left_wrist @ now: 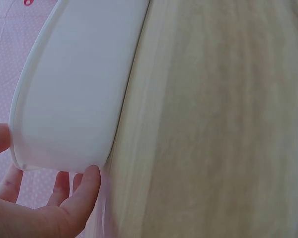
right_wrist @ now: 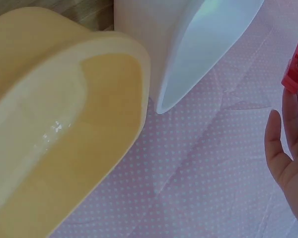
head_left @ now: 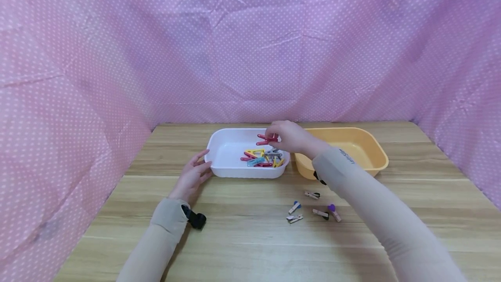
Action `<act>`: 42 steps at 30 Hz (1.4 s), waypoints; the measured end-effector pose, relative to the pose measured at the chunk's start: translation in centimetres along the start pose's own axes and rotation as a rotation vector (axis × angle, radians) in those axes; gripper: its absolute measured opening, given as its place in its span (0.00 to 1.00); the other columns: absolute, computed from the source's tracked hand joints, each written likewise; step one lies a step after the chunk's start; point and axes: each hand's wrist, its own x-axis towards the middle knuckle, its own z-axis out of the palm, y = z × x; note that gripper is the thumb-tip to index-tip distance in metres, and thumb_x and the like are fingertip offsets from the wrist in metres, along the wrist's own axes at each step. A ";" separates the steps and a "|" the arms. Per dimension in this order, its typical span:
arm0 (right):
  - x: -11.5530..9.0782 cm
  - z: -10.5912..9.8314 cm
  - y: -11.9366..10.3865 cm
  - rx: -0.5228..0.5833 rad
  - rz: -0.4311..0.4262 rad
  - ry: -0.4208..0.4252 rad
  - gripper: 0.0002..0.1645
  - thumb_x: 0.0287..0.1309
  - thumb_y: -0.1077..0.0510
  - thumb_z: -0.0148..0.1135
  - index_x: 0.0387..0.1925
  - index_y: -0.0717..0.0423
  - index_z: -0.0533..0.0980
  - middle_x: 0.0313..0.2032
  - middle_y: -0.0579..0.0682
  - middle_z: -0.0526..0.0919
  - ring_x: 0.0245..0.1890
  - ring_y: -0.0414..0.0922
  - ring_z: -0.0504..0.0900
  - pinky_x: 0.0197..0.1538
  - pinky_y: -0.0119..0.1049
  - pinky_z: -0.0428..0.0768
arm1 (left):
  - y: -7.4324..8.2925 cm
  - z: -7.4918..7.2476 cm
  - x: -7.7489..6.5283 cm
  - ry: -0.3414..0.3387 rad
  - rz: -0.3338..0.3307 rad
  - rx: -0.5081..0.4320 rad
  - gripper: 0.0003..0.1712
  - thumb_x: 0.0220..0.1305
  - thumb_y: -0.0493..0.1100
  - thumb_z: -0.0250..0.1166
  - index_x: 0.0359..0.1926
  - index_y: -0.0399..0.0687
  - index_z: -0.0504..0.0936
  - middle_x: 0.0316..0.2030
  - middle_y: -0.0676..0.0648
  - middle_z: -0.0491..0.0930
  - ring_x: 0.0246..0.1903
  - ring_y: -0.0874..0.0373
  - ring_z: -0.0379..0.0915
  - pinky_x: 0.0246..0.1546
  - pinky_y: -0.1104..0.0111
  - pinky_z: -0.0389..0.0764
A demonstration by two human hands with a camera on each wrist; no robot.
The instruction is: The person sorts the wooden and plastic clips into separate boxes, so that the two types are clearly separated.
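My right hand [head_left: 289, 137] pinches a red plastic clothespin [head_left: 267, 142] above the right part of a white basin [head_left: 225, 172]. The same red clothespin [right_wrist: 294, 72] shows at the edge of the right wrist view, its handle between the fingertips. Beneath it, a pile of plastic clothespins [head_left: 256, 161] in yellow, red, blue and grey lies in the basin. With spread fingers, my left hand [head_left: 192, 176] touches the basin's left end; in the left wrist view its fingertips rest against the white basin [left_wrist: 79, 89] near the rim and the lower wall.
A yellow basin [head_left: 381, 160] stands close to the white one, partly behind the right forearm. Several small wooden clothespins [head_left: 321, 214], some with blue, purple or black decorations, lie on the wooden table [head_left: 242, 229] in front. Pink dotted cloth [head_left: 250, 55] hangs behind and at both sides.
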 end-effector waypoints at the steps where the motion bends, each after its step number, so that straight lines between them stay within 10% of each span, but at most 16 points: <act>1: 0.3 0.0 0.0 0.009 0.016 -0.007 0.08 0.55 0.62 0.66 0.39 0.56 0.81 0.36 0.49 0.82 0.39 0.46 0.78 0.48 0.40 0.80 | 0.0 0.0 0.0 0.000 0.000 -0.002 0.31 0.69 0.33 0.51 0.71 0.52 0.58 0.62 0.40 0.60 0.56 0.52 0.66 0.64 0.59 0.66; 21: 4.7 1.9 0.0 0.016 0.117 -0.116 0.08 0.58 0.60 0.64 0.40 0.54 0.81 0.38 0.48 0.82 0.40 0.45 0.77 0.50 0.38 0.78 | 0.1 -0.1 -0.1 -0.012 -0.004 -0.015 0.32 0.69 0.33 0.52 0.71 0.52 0.58 0.62 0.39 0.59 0.57 0.50 0.64 0.65 0.58 0.65; 42: 4.2 2.6 0.2 0.019 0.114 -0.111 0.10 0.59 0.58 0.63 0.42 0.55 0.79 0.41 0.50 0.83 0.42 0.47 0.79 0.48 0.39 0.79 | 0.1 -0.2 -0.1 -0.008 -0.010 -0.019 0.32 0.69 0.33 0.51 0.71 0.52 0.58 0.66 0.37 0.57 0.59 0.48 0.63 0.65 0.58 0.65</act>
